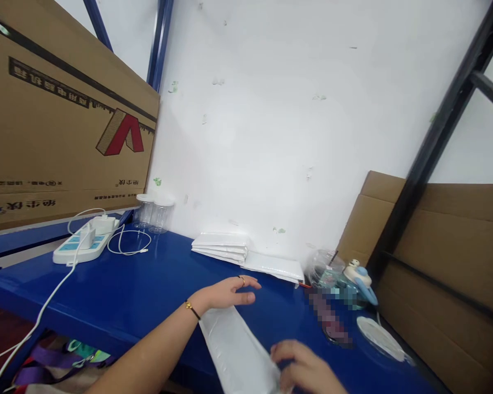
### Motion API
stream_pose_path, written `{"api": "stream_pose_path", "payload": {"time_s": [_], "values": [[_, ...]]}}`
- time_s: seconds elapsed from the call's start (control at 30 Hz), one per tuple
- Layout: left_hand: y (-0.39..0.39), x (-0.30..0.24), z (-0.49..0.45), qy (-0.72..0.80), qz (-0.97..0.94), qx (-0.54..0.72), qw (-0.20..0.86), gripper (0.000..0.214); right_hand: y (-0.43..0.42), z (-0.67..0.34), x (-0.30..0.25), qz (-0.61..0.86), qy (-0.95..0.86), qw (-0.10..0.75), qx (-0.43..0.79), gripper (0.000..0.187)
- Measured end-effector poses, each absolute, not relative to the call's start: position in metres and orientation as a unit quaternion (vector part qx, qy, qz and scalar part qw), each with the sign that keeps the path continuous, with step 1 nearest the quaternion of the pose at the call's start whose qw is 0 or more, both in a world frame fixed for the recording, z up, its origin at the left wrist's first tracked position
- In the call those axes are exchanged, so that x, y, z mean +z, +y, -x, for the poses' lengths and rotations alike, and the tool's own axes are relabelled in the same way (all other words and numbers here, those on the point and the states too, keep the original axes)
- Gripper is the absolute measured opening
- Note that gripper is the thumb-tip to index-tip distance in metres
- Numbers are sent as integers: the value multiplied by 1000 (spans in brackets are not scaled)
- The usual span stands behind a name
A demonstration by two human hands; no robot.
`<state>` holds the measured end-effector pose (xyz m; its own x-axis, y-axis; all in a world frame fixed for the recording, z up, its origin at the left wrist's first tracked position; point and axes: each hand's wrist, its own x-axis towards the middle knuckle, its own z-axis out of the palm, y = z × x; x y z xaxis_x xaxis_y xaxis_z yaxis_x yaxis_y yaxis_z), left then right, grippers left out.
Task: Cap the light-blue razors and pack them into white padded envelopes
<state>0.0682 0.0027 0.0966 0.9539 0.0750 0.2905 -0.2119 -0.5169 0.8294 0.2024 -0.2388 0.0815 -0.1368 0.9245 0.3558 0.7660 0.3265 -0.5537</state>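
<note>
A long white folded plastic bag (236,350) lies at the front edge of the blue table, its lower end cut off by the frame. My left hand (232,293) is over its far end, palm down, with fingers stretched and thumb apart. At the bag's right edge, my right hand (306,369) is slightly blurred, its fingers curled around that edge. Against the wall lie a stack of similar white folded bags (221,246) and a lower pile of them (275,265).
A white power strip (82,246) with chargers and cables sits at left, near clear lidded jars (160,217). On the right are a pixelated phone-like item (331,323), a teal cup (349,290), a white round lid (380,337) and cardboard (456,284). A large carton (66,148) stands left.
</note>
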Motion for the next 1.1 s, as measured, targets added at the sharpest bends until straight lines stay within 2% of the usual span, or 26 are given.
{"api": "stream_pose_path", "payload": {"time_s": [0.1, 0.2, 0.27, 0.33, 0.4, 0.47, 0.53, 0.6, 0.67, 0.77, 0.87, 0.97, 1.1], "values": [[-2, 109, -54, -115, -767, 148, 614, 67, -231, -208, 141, 608, -681, 407, 17, 10], [-15, 114, -43, -139, -714, 195, 658, 81, -214, -212, 189, 648, -622, 438, -37, 16], [-26, 111, -43, -83, -726, 232, 643, 75, -200, -211, 206, 648, -622, 439, -27, 20], [-36, 106, -46, -7, -735, 264, 625, 56, -188, -207, 212, 646, -624, 436, -64, 26], [-41, 101, -52, 36, -727, 300, 617, 46, -180, -203, 213, 639, -634, 404, -164, 32], [-44, 98, -57, 39, -714, 319, 622, 45, -178, -199, 211, 623, -655, 330, -271, 32], [-44, 95, -60, 31, -705, 324, 630, 45, -179, -194, 210, 605, -689, 244, -317, 28], [-44, 92, -62, 29, -703, 324, 632, 44, -180, -188, 211, 601, -720, 183, -295, 24], [-44, 90, -62, 31, -705, 321, 632, 44, -178, -185, 214, 612, -744, 152, -221, 21], [-42, 83, -58, 33, -722, 320, 613, 46, -172, -193, 223, 650, -733, 144, -139, 30], [-36, 72, -47, 103, -757, 352, 541, 59, -164, -228, 233, 719, -654, 185, -145, 38], [-28, 57, -31, 179, -775, 337, 503, 65, -157, -284, 235, 796, -523, 296, -75, 38], [-21, 41, -18, 220, -774, 294, 515, 65, -140, -347, 205, 791, -394, 467, -43, 34]]}}
